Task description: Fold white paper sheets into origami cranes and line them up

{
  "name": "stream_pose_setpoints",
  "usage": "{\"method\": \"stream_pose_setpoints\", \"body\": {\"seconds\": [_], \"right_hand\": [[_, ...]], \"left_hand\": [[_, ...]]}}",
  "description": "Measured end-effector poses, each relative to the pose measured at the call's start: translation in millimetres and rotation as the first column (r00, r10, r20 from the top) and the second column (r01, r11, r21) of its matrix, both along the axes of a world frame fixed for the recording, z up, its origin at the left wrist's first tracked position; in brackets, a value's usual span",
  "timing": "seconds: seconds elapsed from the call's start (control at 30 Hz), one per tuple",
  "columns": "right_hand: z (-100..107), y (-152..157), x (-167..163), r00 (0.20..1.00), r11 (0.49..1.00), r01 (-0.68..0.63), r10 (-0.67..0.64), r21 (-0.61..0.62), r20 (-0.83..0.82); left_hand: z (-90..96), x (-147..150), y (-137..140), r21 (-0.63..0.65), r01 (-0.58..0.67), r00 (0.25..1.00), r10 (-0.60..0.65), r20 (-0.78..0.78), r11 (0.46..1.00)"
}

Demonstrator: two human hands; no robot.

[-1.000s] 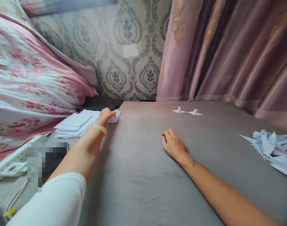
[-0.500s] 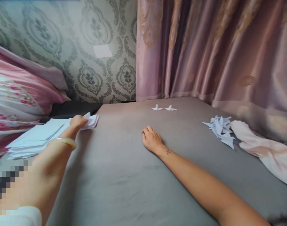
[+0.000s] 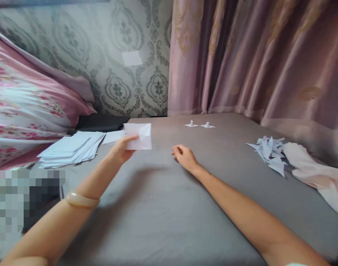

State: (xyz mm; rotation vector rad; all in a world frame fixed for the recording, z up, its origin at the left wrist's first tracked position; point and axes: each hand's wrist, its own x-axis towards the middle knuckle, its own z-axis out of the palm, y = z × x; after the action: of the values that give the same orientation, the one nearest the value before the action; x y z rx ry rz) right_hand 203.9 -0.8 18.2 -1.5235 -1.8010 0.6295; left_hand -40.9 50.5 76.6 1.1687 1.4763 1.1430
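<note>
Left hand [image 3: 121, 148] grips a squarish white paper [image 3: 143, 137] by its left edge, thumb on the near face; the paper is raised off the grey cover [image 3: 163, 210] and bears a faint crease. Any writing on it: cannot tell. Right hand [image 3: 185, 158] is near the middle of the cover, fingers loosely curled; whether the tips meet, cannot tell. A mark on the right wrist is too faint to read.

Left side: large paper stack [image 3: 70, 149], with a smaller paper pile [image 3: 112, 137] just beside it; the visible faces look plain. Far side: two folded paper shapes [image 3: 191, 124], close together. Right side: heap of folded papers [image 3: 270, 149] next to a pale pink cloth [image 3: 310, 171]. White rectangle [image 3: 132, 58] on the wall: surface blurred, no lettering legible. Pixelated patch [image 3: 30, 199], lower left: unreadable.
</note>
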Motion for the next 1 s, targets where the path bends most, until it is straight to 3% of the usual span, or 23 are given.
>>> {"method": "stream_pose_setpoints", "body": {"seconds": [0.03, 0.07, 0.1, 0.17, 0.27, 0.37, 0.53, 0.63, 0.7, 0.8, 0.9, 1.0], "right_hand": [[2.9, -1.4, -0.7, 0.995, 0.998, -0.019, 0.014, -0.052, -0.101], [5.8, -3.5, -1.8, 0.953, 0.988, -0.046, -0.001, -0.147, -0.304], [8.4, -5.8, -3.2, 0.886, 0.971, -0.088, -0.026, -0.222, -0.462], [11.5, -10.4, -7.0, 0.789, 0.948, -0.130, -0.078, -0.290, -0.610], [8.7, -13.7, -11.9, 0.807, 0.958, -0.122, -0.057, -0.260, -0.588], [2.1, -12.9, -11.8, 0.853, 0.970, -0.133, 0.006, -0.206, -0.521], [2.6, -13.9, -6.1, 0.969, 0.991, -0.047, 0.015, -0.126, -0.245], [7.0, -16.8, -5.2, 0.995, 0.994, -0.046, 0.036, -0.104, -0.097], [7.7, -17.9, -4.9, 0.999, 0.995, -0.043, 0.043, -0.095, 0.000], [5.5, -18.1, -3.4, 0.983, 0.998, -0.012, 0.023, -0.059, 0.183], [4.1, -18.3, -1.7, 0.938, 1.000, 0.001, 0.009, -0.028, 0.346], [7.3, -18.4, 0.3, 0.905, 1.000, -0.003, 0.002, 0.003, 0.426]], "left_hand": [[-7.4, 12.9, -10.0, 0.017, 0.085, 0.973, -0.086, 0.214, 0.996], [-14.6, 24.5, -19.6, 0.020, 0.149, 0.910, -0.145, 0.389, 0.989], [-21.2, 34.5, -28.6, 0.003, 0.178, 0.861, -0.157, 0.483, 0.984], [-31.6, 48.2, -43.6, -0.054, 0.236, 0.819, -0.169, 0.548, 0.970], [-41.2, 53.3, -56.4, -0.101, 0.328, 0.791, -0.215, 0.573, 0.939], [-45.7, 46.9, -58.7, -0.115, 0.361, 0.810, -0.250, 0.530, 0.925], [-48.6, 37.2, -55.5, -0.173, 0.307, 0.906, -0.231, 0.354, 0.936], [-49.9, 35.6, -57.0, -0.175, 0.288, 0.954, -0.266, 0.141, 0.942], [-50.7, 34.4, -59.5, -0.158, 0.310, 0.946, -0.320, -0.042, 0.938], [-51.2, 31.6, -63.6, -0.081, 0.348, 0.868, -0.354, -0.349, 0.934], [-51.5, 28.8, -66.6, 0.036, 0.402, 0.728, -0.296, -0.618, 0.915], [-52.5, 26.1, -67.8, 0.159, 0.577, 0.590, -0.275, -0.759, 0.801]]}}
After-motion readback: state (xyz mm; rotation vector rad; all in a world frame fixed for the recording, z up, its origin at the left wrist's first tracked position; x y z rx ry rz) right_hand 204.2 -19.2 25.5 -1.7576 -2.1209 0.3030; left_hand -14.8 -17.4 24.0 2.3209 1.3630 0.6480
